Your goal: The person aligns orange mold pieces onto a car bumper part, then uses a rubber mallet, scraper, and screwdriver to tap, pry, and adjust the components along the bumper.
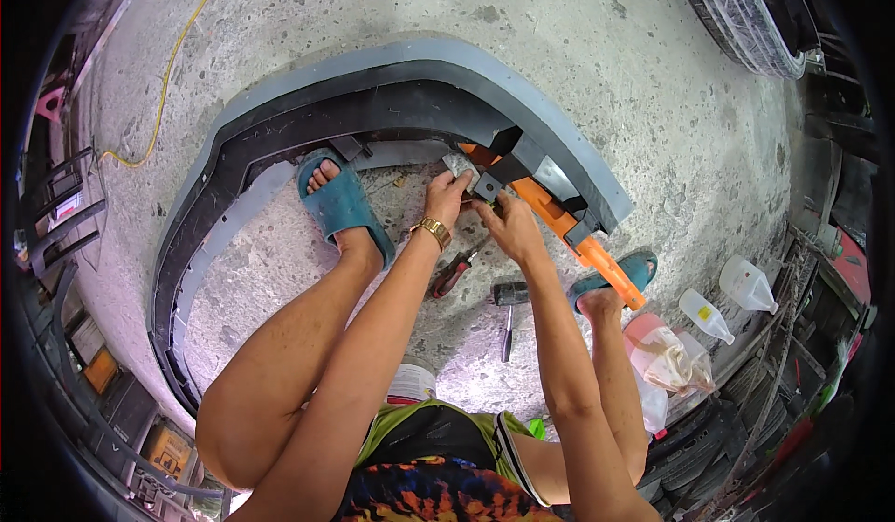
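A long curved grey and black bumper piece (419, 56) lies on the concrete floor around my feet. An orange strip (606, 270) runs along its right section. My left hand (446, 200) pinches a small silvery piece (459, 166) beside a black square bracket with a hole (488, 185). My right hand (508, 224) is closed just below that bracket; what its fingers grip is too small to make out. Below my hands lie a red-and-black screwdriver (450, 275) and a black-headed mallet (510, 295). My sandalled feet stand either side of my hands.
A yellow cord (158, 126) runs across the upper-left floor. A tyre (741, 14) lies at the upper right. Plastic jugs (746, 284) and bags (671, 359) sit to my right, near piled dark scrap (764, 429). Metal frames and boxes (168, 447) line the left edge.
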